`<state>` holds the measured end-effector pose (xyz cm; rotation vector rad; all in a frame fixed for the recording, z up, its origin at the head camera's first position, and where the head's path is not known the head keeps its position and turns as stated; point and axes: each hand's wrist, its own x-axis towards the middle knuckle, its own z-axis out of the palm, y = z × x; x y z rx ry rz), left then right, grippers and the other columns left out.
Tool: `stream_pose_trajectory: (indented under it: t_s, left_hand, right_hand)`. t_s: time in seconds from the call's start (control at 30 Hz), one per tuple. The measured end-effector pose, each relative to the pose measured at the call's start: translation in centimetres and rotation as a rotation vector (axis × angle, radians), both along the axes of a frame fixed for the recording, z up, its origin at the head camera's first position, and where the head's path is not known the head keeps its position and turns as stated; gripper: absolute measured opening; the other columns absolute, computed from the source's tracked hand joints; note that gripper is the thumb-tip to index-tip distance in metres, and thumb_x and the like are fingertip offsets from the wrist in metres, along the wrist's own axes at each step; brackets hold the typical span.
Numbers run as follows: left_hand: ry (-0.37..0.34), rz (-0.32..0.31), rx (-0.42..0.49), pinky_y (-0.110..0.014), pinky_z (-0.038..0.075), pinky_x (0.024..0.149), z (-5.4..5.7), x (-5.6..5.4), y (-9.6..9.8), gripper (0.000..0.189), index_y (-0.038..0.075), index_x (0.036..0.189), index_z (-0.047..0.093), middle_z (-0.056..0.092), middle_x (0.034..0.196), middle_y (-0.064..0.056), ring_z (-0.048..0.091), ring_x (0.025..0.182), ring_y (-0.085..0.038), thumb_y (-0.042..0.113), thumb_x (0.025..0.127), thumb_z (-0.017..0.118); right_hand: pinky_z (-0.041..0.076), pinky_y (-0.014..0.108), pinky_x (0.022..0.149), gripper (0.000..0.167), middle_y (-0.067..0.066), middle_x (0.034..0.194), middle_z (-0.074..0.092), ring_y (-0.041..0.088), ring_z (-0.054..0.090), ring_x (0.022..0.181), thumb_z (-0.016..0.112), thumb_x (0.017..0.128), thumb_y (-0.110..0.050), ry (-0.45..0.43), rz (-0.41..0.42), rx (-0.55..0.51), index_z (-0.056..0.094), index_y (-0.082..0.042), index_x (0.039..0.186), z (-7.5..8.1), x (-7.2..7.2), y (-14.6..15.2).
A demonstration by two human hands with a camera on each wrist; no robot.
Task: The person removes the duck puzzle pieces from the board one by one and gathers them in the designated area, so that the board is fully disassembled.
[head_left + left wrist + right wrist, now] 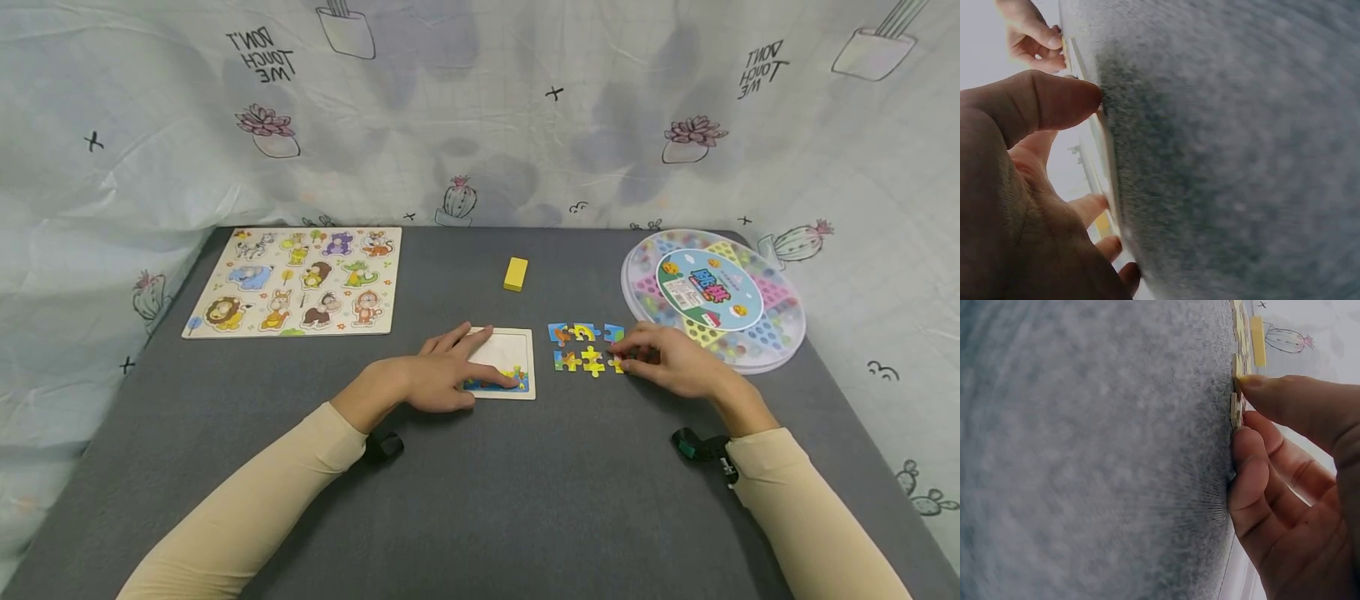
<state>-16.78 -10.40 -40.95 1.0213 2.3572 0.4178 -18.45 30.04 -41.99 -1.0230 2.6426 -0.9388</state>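
A small jigsaw tray (513, 343) with a pale frame lies on the grey table, some colourful pieces (519, 381) in its lower part. Over its left side spreads my left hand (442, 375), index finger stretched across the lower pieces, thumb near the front edge (1110, 156). Several loose jigsaw pieces (592, 361) lie in two rows right of the tray. At the right end of the lower row, my right hand (671, 358) pinches a jigsaw piece (1235, 409) between thumb (1266, 394) and curled fingers. That piece is partly hidden by the fingers in the head view.
A yellow block (515, 273) stands behind the tray. An animal puzzle board (396, 275) lies at the back left. A round, clear-lidded game box (712, 287) sits at the back right, close behind my right hand. Patterned cloth (480, 108) hangs along the table's back edge.
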Motion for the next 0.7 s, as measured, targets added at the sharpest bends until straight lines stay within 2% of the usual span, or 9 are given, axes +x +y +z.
stream_pose_trajectory:
  t_s: [0.23, 0.4, 0.57, 0.7]
  left_hand:
    - [-0.008, -0.005, 0.006, -0.069, 0.01, 0.119, 0.2, 0.0, 0.0, 0.058, 0.052, 0.15, 0.047, -0.005, 0.174, -0.008, -0.01, 0.158, -0.04, 0.022, 0.102, 0.055]
    - [-0.021, 0.014, 0.04, -0.07, 0.011, 0.119, 0.3, 0.0, -0.2, 0.059, 0.048, 0.149, 0.048, 0.001, 0.174, -0.008, -0.006, 0.159, -0.038, 0.019, 0.099, 0.062]
    - [0.037, 0.041, 0.073, -0.072, 0.016, 0.117, 0.0, -0.3, -0.5, 0.06, 0.043, 0.154, 0.043, 0.009, 0.173, -0.01, 0.006, 0.158, -0.039, 0.033, 0.1, 0.066]
    - [0.104, 0.056, 0.053, -0.069, 0.021, 0.117, -0.4, -0.6, -0.9, 0.066, 0.041, 0.159, 0.036, 0.011, 0.173, -0.011, 0.01, 0.158, -0.038, 0.046, 0.1, 0.065]
  right_hand:
    - [0.048, 0.026, 0.063, 0.023, 0.0, 0.103, 0.069, 0.006, 0.056, 0.071, 0.072, 0.095, -0.002, -0.004, -0.034, 0.028, 0.073, -0.006, 0.118, 0.2, 0.3, -0.1]
    - [0.046, 0.025, 0.06, 0.022, -0.002, 0.096, 0.066, 0.006, 0.053, 0.067, 0.072, 0.095, -0.003, 0.003, -0.045, 0.023, 0.072, -0.007, 0.117, 0.4, 0.5, -0.4]
    - [0.046, 0.025, 0.06, 0.022, 0.0, 0.096, 0.064, 0.007, 0.052, 0.067, 0.073, 0.094, -0.001, 0.04, -0.014, 0.003, 0.072, -0.007, 0.116, 1.0, 0.4, -1.7]
    - [0.048, 0.025, 0.062, 0.021, 0.0, 0.097, 0.063, 0.007, 0.053, 0.069, 0.074, 0.094, -0.001, 0.052, 0.024, -0.021, 0.072, -0.006, 0.114, 1.2, 0.2, -3.2]
